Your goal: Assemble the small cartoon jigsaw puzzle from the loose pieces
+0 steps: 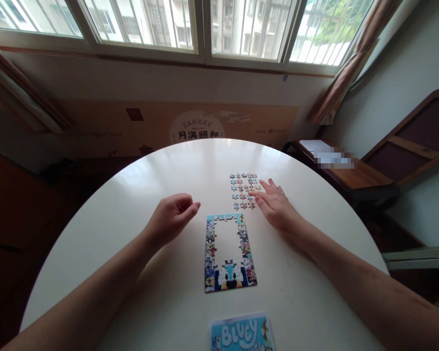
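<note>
A partly assembled puzzle (209,253) lies flat on the white round table (131,292), its border and lower part joined around a bare middle. Beyond it, loose puzzle pieces (243,196) are laid out in rows. My right hand (272,202) is at the right side of these rows, fingers apart, one fingertip touching or just over a piece. To the left of the puzzle, my left hand (173,214) is curled with the thumb outward; whatever its fingers may hold is hidden. A blue "BLUEY" box or card (241,334) sits at the near edge of the view.
Past the table's far edge stand a printed cardboard panel (153,126) and a barred window (249,29). At the right are a wooden chair (373,180) with papers (314,146) on it and a pale rail (417,256).
</note>
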The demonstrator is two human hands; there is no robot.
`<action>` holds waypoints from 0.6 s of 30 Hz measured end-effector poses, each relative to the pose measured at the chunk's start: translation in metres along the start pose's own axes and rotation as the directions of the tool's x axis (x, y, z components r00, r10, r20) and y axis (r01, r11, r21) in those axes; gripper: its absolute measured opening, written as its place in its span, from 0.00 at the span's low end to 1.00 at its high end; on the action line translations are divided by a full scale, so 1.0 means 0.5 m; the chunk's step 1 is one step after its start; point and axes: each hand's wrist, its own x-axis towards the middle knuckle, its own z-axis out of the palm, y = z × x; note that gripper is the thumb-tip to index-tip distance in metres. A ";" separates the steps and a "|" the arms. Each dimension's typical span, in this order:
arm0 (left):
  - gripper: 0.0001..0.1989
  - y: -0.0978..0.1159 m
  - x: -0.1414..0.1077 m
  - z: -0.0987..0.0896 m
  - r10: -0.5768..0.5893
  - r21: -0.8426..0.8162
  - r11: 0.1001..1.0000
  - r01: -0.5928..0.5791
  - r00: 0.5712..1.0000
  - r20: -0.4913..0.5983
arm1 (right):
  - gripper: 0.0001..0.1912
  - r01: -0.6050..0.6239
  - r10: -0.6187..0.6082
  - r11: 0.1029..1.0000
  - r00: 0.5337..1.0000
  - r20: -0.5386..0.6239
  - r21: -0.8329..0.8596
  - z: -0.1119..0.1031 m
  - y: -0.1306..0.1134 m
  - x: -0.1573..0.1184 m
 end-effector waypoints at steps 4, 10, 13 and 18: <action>0.20 0.002 -0.001 0.000 -0.003 -0.004 1.000 0.003 1.000 -0.008 | 0.23 -0.007 0.008 0.999 1.000 0.017 -0.048 -0.001 -0.004 -0.002; 0.19 0.005 -0.004 -0.001 -0.020 -0.022 1.000 0.020 1.000 0.009 | 0.21 -0.020 0.017 0.977 1.000 -0.012 -0.213 -0.033 0.004 -0.005; 0.19 0.005 -0.004 -0.001 -0.016 -0.027 0.999 0.016 1.000 0.010 | 0.16 -0.028 0.018 0.951 0.999 -0.036 -0.307 -0.055 0.016 -0.010; 0.20 0.006 -0.002 0.000 0.011 -0.016 1.000 -0.011 1.000 -0.007 | 0.11 -0.073 0.079 0.943 0.997 0.005 -0.325 -0.072 0.028 -0.010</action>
